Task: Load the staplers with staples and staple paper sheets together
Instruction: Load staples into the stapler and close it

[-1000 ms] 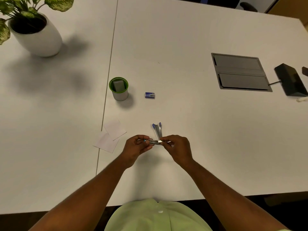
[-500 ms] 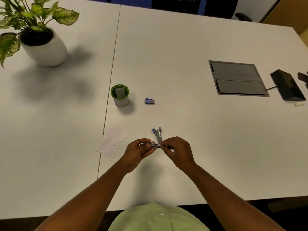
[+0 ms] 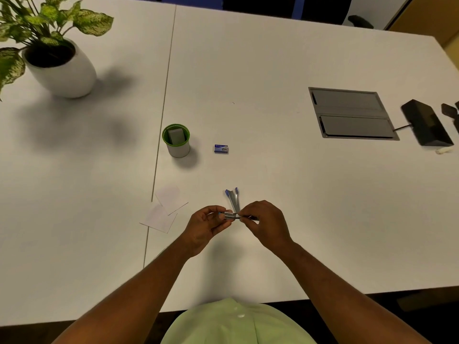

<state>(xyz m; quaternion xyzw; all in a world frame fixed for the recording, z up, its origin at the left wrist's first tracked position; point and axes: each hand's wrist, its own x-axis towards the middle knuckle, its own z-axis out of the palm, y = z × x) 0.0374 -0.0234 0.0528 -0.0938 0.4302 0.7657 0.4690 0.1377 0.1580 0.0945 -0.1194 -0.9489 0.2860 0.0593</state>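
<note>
At the far left a potted plant [image 3: 53, 55] in a white pot stands on the white counter [image 3: 248, 70]. Nearer the middle, two small white paper sheets [image 3: 165, 209] lie overlapping on the counter, right on the seam between the two counter halves and just left of the hands. Behind them stands a green-rimmed cup [image 3: 176, 141] with a grey block inside, and to its right, apart from it, lies a small blue staple box [image 3: 221, 148].

The left hand [image 3: 207, 228] is raised just above the counter's near part, its fingers [image 3: 218, 211] curled round the left end of a small stapler [image 3: 232, 209]. The stapler's lower body lies crosswise between the two hands, while its opened blue-tipped upper arms stick up and away from the person, above the knuckles. The right hand [image 3: 265, 222] meets it from the other side, thumb and fingertips pinched on the stapler's right end, so that the two sets of fingers nearly touch across the metal body. Whether a strip of staples sits between the right fingers cannot be told.

Further right a grey hatch panel [image 3: 351, 114] is set flush into the counter, and beyond it, near the right edge, lies a black box [image 3: 426, 122] with a thin cable.
</note>
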